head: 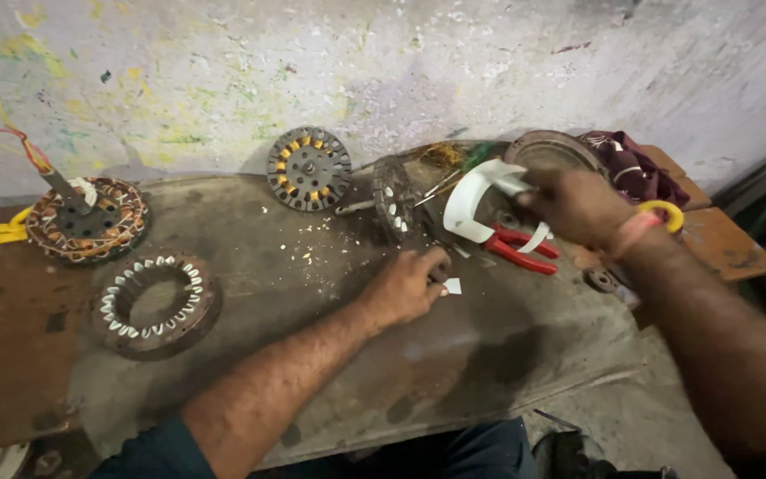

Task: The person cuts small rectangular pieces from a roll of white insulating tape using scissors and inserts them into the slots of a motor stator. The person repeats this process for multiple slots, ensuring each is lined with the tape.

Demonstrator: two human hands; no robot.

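Observation:
My left hand (411, 284) rests on the grey worktable (312, 355), its fingertips pinched around a small white piece (452, 286). My right hand (578, 206) is raised above the table and grips a curved strip of white insulating sheet (472, 200) together with what looks like a tool handle. Red-handled pliers (520, 248) lie just below that hand. A fan stator (394, 197) stands on edge between the two hands, with a shaft sticking out to its left.
A stator ring with white slot liners (154, 302) lies at the left. A copper-wound stator (89, 220) with red wires sits further back left. A round slotted core (309, 168) leans on the stained wall. A round metal housing (556, 151) and dark red cloth (636, 168) are at the right.

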